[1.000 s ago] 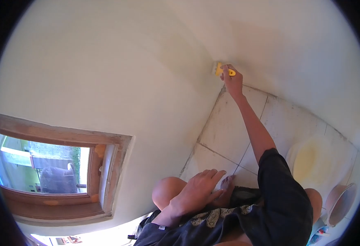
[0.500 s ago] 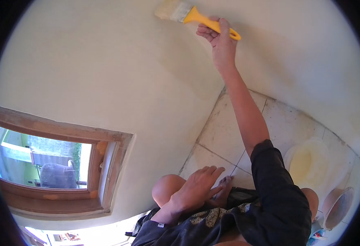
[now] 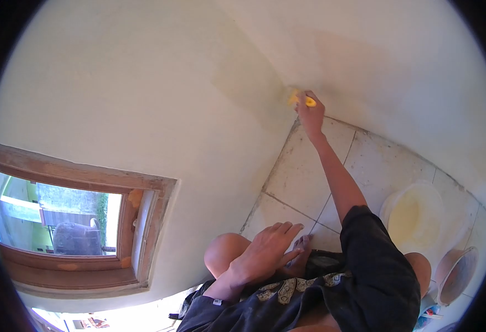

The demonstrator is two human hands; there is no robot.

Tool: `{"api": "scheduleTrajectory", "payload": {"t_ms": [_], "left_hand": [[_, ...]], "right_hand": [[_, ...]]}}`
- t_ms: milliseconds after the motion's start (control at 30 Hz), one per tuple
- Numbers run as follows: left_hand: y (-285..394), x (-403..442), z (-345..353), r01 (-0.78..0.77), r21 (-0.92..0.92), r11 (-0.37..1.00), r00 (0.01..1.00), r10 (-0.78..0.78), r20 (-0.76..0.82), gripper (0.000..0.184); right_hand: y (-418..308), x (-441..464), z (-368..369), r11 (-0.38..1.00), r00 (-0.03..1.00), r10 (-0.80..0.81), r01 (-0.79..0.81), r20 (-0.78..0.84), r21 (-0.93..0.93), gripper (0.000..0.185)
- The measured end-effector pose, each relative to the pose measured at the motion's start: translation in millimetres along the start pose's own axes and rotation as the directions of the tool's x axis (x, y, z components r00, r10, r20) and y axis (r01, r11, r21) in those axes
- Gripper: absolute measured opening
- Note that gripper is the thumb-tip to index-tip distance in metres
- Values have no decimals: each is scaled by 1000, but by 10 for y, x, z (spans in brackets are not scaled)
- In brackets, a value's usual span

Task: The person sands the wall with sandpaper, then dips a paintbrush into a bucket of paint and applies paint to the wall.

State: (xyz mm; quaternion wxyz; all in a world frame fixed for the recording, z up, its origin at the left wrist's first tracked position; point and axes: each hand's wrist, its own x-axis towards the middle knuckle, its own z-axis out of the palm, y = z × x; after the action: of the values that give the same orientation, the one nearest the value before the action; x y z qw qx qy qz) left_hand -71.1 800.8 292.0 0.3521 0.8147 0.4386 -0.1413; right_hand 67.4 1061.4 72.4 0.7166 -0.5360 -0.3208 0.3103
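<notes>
In the head view, the grip of the right hand (image 3: 312,114) is folded around the handle of a yellow brush (image 3: 310,102). This brush is low in the corner where two walls (image 3: 160,105) meet, near the tiled floor (image 3: 306,166); its bristle end is blurred, so I cannot tell exactly how it touches. The left hand (image 3: 268,246) is beside the left knee (image 3: 223,252), with fingers loosely stretched, thumb apart and nothing visible between them. A pale tub (image 3: 415,218) with something yellowish inside stands on the floor, near the right sleeve (image 3: 373,249)
</notes>
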Motion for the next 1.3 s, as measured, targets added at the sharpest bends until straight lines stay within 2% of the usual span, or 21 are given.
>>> {"api": "scheduleTrajectory", "payload": {"t_ms": [67, 133, 200, 300, 400, 500, 567, 667, 767, 867, 967, 1067, 1167, 1267, 1300], "left_hand": [[3, -8, 12, -8, -4, 1000, 1000, 8, -12, 47], [7, -11, 13, 2, 12, 1000, 1000, -2, -19, 47], [-13, -1, 17, 13, 11, 1000, 1000, -13, -15, 47], [-46, 8, 53, 20, -3, 1000, 1000, -20, -10, 48], [-38, -8, 53, 14, 12, 1000, 999, -14, -32, 48], [6, -36, 28, 24, 13, 1000, 999, -24, -32, 48], [-3, -38, 23, 11, 3, 1000, 999, -10, -33, 48], [-18, -41, 26, 16, 15, 1000, 1000, -16, -3, 48], [0, -62, 14, 23, 11, 1000, 1000, -23, -5, 48], [12, -60, 6, 21, 10, 1000, 1000, -21, -4, 48], [10, -71, 20, 17, 29, 999, 999, -16, -35, 48], [12, -59, 20, 14, 30, 999, 999, -13, -33, 48], [28, -62, 10, 23, 13, 1000, 1000, -23, -21, 47], [11, -79, 57, 27, 37, 999, 998, -25, -53, 47], [12, -85, 52, 26, 41, 999, 998, -24, -56, 47]], "right_hand": [[-336, 89, 233, 977, 983, -179, 182, 33, -116, 22], [-920, 147, 317, 973, 972, -220, 224, 81, -49, 25], [-1505, 112, 233, 934, 987, -134, 97, 87, 343, 29], [-1708, 235, 172, 652, 989, -141, 65, 36, 755, 30], [-1379, 312, 228, 506, 995, -6, -85, 102, 858, 30], [-573, 273, 234, 593, 974, 221, -181, 57, 784, 27], [-70, 135, 25, 695, 958, 286, -212, 6, 687, 26], [324, 0, -248, 862, 967, 248, -188, -67, 471, 25], [188, 62, -196, 993, 989, 117, -114, -86, 41, 27], [-199, 268, 35, 999, 998, -13, 10, 66, 48, 30], [-836, 304, 53, 921, 998, -43, 21, 49, 388, 28], [-925, 304, -74, 600, 997, 62, -79, 52, 796, 27], [-326, 236, -59, 618, 970, 216, -224, 111, 754, 27], [400, 53, -135, 696, 936, 352, -257, -7, 671, 26], [493, 31, -205, 783, 946, 325, -257, -20, 567, 26]]}}
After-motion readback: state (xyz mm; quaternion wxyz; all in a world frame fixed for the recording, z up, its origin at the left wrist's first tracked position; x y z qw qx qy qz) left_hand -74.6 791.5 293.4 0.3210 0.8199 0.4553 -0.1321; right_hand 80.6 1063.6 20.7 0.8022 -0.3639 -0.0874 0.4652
